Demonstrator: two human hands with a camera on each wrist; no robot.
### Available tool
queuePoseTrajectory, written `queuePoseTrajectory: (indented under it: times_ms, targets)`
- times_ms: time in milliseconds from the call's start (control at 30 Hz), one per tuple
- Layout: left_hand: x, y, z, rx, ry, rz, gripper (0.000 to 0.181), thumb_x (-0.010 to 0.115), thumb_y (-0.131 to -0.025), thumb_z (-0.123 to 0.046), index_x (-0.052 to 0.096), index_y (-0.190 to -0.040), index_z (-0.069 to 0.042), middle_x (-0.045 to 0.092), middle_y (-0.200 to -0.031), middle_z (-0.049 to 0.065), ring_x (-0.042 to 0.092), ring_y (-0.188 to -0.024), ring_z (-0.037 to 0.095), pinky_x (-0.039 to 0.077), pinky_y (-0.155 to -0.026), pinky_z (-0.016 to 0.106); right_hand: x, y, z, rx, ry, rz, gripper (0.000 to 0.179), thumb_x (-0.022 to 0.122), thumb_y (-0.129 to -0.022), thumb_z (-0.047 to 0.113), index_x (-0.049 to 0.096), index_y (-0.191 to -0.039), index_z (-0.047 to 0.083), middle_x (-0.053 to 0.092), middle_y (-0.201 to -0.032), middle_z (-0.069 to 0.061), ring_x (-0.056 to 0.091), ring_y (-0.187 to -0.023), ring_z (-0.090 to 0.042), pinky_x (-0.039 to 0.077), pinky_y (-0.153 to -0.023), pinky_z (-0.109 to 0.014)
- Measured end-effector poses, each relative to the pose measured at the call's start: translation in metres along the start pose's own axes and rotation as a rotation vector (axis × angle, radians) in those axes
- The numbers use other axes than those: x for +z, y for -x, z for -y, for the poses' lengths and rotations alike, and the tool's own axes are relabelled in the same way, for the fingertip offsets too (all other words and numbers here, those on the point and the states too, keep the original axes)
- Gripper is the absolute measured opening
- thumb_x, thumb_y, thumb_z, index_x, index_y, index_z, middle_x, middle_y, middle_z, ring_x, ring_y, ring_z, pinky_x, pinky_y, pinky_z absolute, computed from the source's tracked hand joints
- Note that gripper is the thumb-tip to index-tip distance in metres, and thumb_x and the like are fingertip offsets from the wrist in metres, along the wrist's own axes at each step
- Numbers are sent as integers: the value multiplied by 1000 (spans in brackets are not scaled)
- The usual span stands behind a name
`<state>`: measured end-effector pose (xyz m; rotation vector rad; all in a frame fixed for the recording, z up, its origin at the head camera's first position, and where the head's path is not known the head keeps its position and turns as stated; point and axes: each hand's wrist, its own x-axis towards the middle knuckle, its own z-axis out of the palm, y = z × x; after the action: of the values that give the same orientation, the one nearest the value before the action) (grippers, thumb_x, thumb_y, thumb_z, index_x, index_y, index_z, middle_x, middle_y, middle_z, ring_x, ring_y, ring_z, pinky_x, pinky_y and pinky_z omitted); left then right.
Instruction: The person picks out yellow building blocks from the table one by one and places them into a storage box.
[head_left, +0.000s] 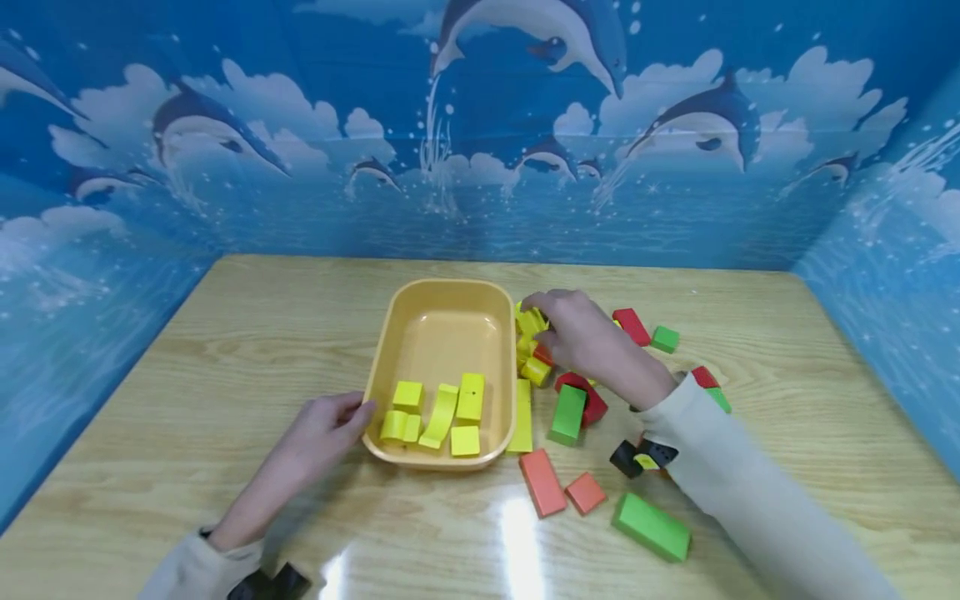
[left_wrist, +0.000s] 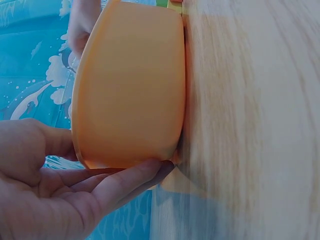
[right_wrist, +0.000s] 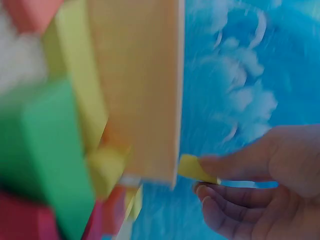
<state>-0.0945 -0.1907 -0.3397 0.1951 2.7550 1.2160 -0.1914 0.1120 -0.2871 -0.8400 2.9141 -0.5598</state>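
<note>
A light-orange plastic bin (head_left: 457, 346) stands on the table with several yellow blocks (head_left: 442, 415) at its near end. At the bin's near left corner my left hand (head_left: 324, 432) grips the rim, its thumb at the edge and its fingers along the outer wall. My right hand (head_left: 585, 333) is beyond the bin's right side, over a heap of yellow blocks (head_left: 528, 329). In the right wrist view, its thumb and fingers pinch a small yellow block (right_wrist: 195, 168), raised near the bin's rim.
A flat yellow block (head_left: 522, 417) lies along the bin's right side. Green blocks (head_left: 567, 414) and red blocks (head_left: 543, 482) are scattered to the right, some under my right forearm. A dolphin-print backdrop (head_left: 480, 225) encloses the table's back and sides.
</note>
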Motion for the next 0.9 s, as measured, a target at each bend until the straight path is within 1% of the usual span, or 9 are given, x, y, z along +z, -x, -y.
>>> queuePoseTrajectory:
  times_ms: [67, 200, 367, 433, 533, 667, 767, 900]
  targets:
    - [0, 0, -1, -2, 3, 8, 29, 51, -99, -11, 64, -113, 11, 70, -94, 14, 56, -76, 16, 45, -62, 27, 2, 4, 13, -45, 4, 4, 39, 72, -85, 3, 61, -123, 0, 66, -106, -12, 61, -87, -21, 53, -72, -32]
    - [0, 1, -2, -14, 7, 17, 29, 50, -98, -10, 63, -114, 11, 70, -95, 14, 56, -76, 16, 46, -63, 28, 12, 12, 33, -102, 43, 23, 37, 76, -83, 12, 65, -116, 0, 64, -93, -6, 57, -80, -18, 50, -68, -29]
    - [0, 0, -1, -13, 8, 9, 28, 50, -98, -10, 63, -113, 11, 70, -92, 13, 56, -75, 15, 46, -62, 27, 30, 20, 48, -126, 110, 47, 36, 80, -80, 20, 69, -110, 4, 66, -98, -5, 57, -88, -20, 48, -73, -31]
    - [0, 0, -1, -13, 15, 13, 29, 50, -98, -10, 63, -113, 11, 70, -94, 14, 56, -74, 15, 46, -62, 27, 38, 22, 51, -125, 144, 64, 34, 81, -78, 23, 71, -106, 6, 66, -98, -4, 53, -91, -22, 46, -75, -32]
    - [0, 1, 0, -14, 28, 23, 31, 50, -99, -11, 61, -117, 12, 70, -99, 17, 56, -76, 15, 46, -62, 27, 47, 24, 52, -132, 195, 60, 25, 82, -78, 25, 73, -95, 9, 64, -90, -2, 47, -86, -22, 41, -74, -33]
    - [0, 1, 0, -2, 24, 19, 30, 50, -99, -11, 62, -116, 11, 69, -92, 13, 56, -76, 15, 46, -62, 27, 51, 26, 51, -133, 209, 28, 14, 80, -79, 25, 74, -85, 14, 63, -86, 0, 44, -83, -21, 37, -75, -33]
    - [-1, 1, 0, 5, 24, 14, 28, 50, -99, -10, 63, -114, 10, 67, -85, 8, 54, -74, 15, 45, -62, 26, 51, 25, 50, -132, 196, 24, 13, 80, -80, 25, 74, -85, 14, 64, -87, 0, 43, -84, -21, 37, -76, -33]
    - [-1, 1, 1, -6, 28, 18, 30, 50, -99, -11, 62, -116, 10, 68, -88, 9, 55, -75, 15, 45, -61, 26, 52, 25, 49, -132, 185, 30, 12, 79, -81, 24, 74, -86, 14, 65, -88, 0, 43, -83, -21, 36, -75, -33]
